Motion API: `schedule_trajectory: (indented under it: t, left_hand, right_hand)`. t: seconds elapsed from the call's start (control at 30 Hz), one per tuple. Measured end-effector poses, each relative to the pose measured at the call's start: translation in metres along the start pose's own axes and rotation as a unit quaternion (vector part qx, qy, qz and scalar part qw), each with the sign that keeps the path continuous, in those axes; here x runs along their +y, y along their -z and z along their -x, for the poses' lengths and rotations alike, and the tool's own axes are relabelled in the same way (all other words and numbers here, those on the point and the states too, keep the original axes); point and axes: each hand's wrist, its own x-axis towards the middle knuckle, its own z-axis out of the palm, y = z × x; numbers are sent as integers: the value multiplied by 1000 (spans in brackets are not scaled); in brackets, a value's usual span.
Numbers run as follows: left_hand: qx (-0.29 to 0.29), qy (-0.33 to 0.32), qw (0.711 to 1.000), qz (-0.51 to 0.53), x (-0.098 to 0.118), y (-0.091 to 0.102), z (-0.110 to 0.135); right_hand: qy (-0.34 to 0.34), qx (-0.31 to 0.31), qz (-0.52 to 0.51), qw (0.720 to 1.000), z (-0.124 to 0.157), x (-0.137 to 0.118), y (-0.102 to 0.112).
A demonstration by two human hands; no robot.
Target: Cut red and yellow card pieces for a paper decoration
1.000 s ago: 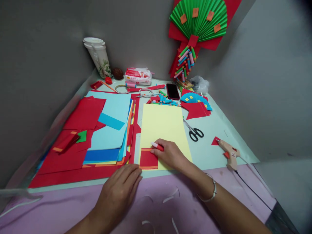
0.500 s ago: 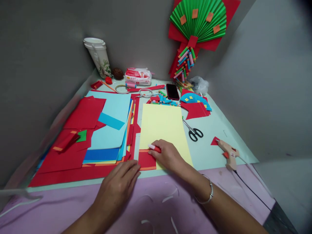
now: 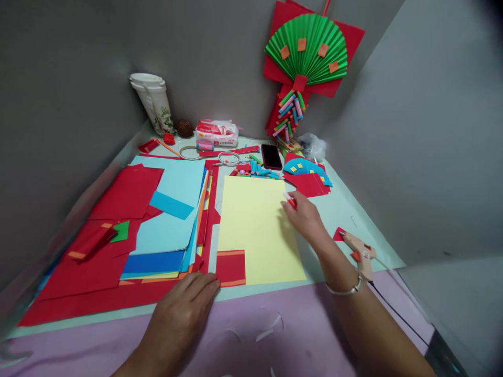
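On the table lies a sheet of pale yellow paper (image 3: 257, 225). A small red paper piece (image 3: 231, 269) with orange edges rests on its lower left corner. My left hand (image 3: 188, 303) lies with fingers extended at the table's front edge, fingertips by that red piece. Over the yellow sheet's upper right side, my right hand (image 3: 304, 214) is closed around a short red stick with a white end (image 3: 290, 200). The scissors are hidden by my right hand.
Coloured paper sheets (image 3: 168, 209) are stacked at left. A glue gun (image 3: 359, 251) with a cord lies at right. Behind stand small paper rolls (image 3: 259, 170), a phone (image 3: 271, 156), a blue paper fan (image 3: 306, 168), a tissue pack (image 3: 217, 133) and a white cup (image 3: 153, 102). A green fan decoration (image 3: 308, 50) hangs there.
My right hand has moved up and right with the red stick, away from the small red piece and over the scissors. My left hand stays near the same spot. The view has shifted slightly.
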Motion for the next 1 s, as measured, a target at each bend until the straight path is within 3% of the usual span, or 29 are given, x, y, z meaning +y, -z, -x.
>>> schedule_trajectory:
  t: [0.13, 0.23, 0.37, 0.43, 0.5, 0.57, 0.67, 1.0]
  left_hand:
    - [8, -15, 1000, -18, 1, 3, -1]
    - [11, -24, 999, -29, 2, 5, -3]
    - [10, -26, 999, -36, 1, 6, -4]
    - [3, -27, 999, -30, 1, 6, -5]
    - [-3, -25, 999, -23, 1, 6, -6]
    - [-7, -23, 1000, -17, 2, 5, -6]
    - [-4, -17, 1000, -9, 3, 5, -5]
    - [10, -4, 1000, 1, 2, -3, 1]
  right_hand:
    - [-27, 15, 33, 999, -43, 31, 4]
    - [2, 25, 42, 999, -44, 28, 4]
    - [134, 10, 14, 991, 9, -1, -4]
    - [311, -42, -57, 948, 48, -15, -13]
    - [392, -91, -88, 911, 86, -25, -25]
    - [415, -102, -101, 898, 114, -29, -36]
    - [419, -66, -93, 901, 132, -28, -46]
    - [453, -23, -44, 890, 136, -20, -52]
